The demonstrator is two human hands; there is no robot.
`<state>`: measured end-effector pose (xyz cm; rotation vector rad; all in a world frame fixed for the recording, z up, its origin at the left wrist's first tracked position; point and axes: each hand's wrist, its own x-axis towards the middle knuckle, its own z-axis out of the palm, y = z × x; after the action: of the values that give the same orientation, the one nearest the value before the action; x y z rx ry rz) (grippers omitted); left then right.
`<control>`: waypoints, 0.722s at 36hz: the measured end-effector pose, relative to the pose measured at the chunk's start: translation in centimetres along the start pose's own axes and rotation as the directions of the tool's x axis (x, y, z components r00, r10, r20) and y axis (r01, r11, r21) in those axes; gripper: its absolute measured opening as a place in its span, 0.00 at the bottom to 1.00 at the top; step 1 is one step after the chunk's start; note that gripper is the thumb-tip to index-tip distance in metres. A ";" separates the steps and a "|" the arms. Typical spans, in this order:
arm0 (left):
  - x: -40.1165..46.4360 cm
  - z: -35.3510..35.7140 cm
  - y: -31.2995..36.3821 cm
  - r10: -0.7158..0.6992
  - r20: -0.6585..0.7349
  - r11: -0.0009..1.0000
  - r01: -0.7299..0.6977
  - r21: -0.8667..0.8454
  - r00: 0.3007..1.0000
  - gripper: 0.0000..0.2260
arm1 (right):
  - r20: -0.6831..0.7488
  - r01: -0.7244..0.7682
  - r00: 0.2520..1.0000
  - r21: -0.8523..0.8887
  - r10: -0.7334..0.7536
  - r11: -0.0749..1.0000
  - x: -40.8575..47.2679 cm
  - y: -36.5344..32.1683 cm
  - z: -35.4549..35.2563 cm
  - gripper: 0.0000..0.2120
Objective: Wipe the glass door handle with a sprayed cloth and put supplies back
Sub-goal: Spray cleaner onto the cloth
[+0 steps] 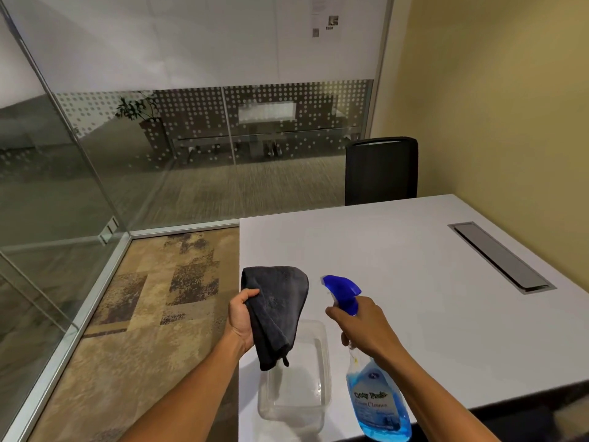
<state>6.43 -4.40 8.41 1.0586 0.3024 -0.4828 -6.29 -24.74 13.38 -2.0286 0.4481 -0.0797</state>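
Above the near corner of a white table (398, 250), a person holds a dark grey cloth (277, 311) in the left hand (242, 317) and a spray bottle (373, 381) in the right hand (360, 323). The left hand's fingers are closed around one folded edge of the cloth, which hangs with its long axis roughly vertical, its rounded top up and its loose corner dangling down. The right hand is wrapped around the neck of the bottle just under the blue trigger head (342, 290). The bottle's long axis runs from lower right to upper left, its base of blue liquid toward the camera, and its nozzle points left at the cloth, close to it but not touching. A clear plastic tub (318, 406) sits on the table beneath the cloth, at the table's left edge. A grey metal flap (500, 256) is set into the tabletop at right. A black chair (381, 170) stands behind the table, against a yellow wall. Glass walls (191, 138) with a dotted band enclose the patterned carpet (153, 314) at left.
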 end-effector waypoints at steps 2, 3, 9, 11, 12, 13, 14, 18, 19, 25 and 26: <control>0.1 -0.2 0.0 -0.008 -0.013 1.000 0.008 0.004 1.000 0.16 | 0.001 -0.015 1.000 -0.019 0.015 1.000 0.1 0.3 -0.1 0.07; 0.2 -0.3 0.1 -0.015 -0.015 1.000 0.015 0.012 1.000 0.16 | 0.006 -0.027 1.000 -0.028 0.027 0.999 0.2 0.5 -0.1 0.07; 0.3 -0.3 0.3 -0.061 -0.011 0.996 0.062 0.071 0.998 0.18 | -0.008 -0.070 0.998 -0.065 0.069 0.995 0.6 1.3 -0.1 0.06; 0.6 -0.3 0.3 -0.056 -0.022 0.994 0.057 0.089 0.998 0.19 | -0.016 -0.071 0.997 -0.061 0.070 0.996 0.6 1.3 -0.2 0.06; 0.6 -0.2 0.3 -0.054 -0.026 0.993 0.057 0.100 0.998 0.19 | -0.013 -0.069 0.998 -0.061 0.068 0.996 0.6 1.2 -0.2 0.06; 0.7 -0.2 0.3 -0.054 -0.031 0.992 0.057 0.114 0.998 0.18 | -0.004 -0.065 0.998 -0.063 0.065 0.996 0.6 1.1 -0.2 0.06; 0.8 -0.1 0.3 -0.053 -0.036 0.990 0.057 0.128 0.998 0.18 | 0.008 -0.062 0.998 -0.065 0.062 0.996 0.6 1.0 -0.2 0.06; 1.0 0.2 0.5 -0.073 -0.057 0.987 0.080 0.140 0.996 0.17 | 0.052 -0.060 0.997 -0.078 0.064 0.995 0.4 0.7 -0.1 0.06; 1.0 0.1 0.6 -0.083 -0.057 0.987 0.090 0.134 0.995 0.17 | 0.057 -0.051 0.997 -0.076 0.055 0.996 0.3 0.7 0.0 0.07; 1.0 -0.4 0.9 -0.118 -0.016 0.991 0.119 0.055 0.993 0.18 | 0.076 -0.005 0.997 -0.059 0.009 0.998 0.2 0.6 0.2 0.08; 1.0 -0.5 1.0 -0.120 -0.010 0.991 0.121 0.050 0.993 0.18 | 0.077 -0.006 0.997 -0.060 0.010 0.998 0.3 0.6 0.3 0.09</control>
<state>7.76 -3.83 8.49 1.0956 0.3636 -0.5975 -6.14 -24.82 12.68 -2.0806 0.4142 0.0168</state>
